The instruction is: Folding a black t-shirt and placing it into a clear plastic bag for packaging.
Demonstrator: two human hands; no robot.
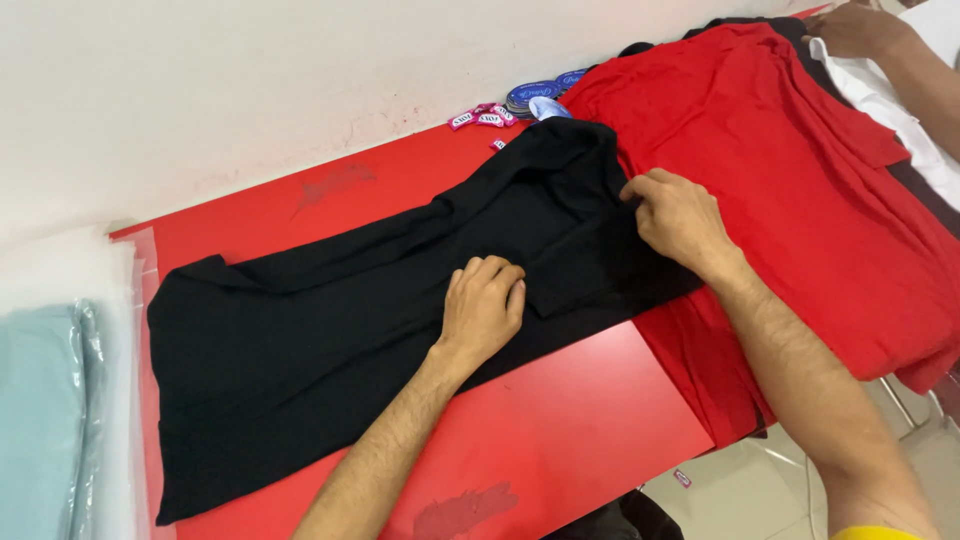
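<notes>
Here, your left hand (483, 305) pressed flat, fingers curled, on the black garment (330, 330), your right hand (680, 215) just beyond it pinching a fold, red table (560, 430) underneath, red cloth (800, 180) beside your right wrist.

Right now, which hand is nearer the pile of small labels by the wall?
Right. The right hand pinches the black garment near its collar end, just below the labels. The left hand presses the cloth lower down, toward the table's front edge, farther from them.
</notes>
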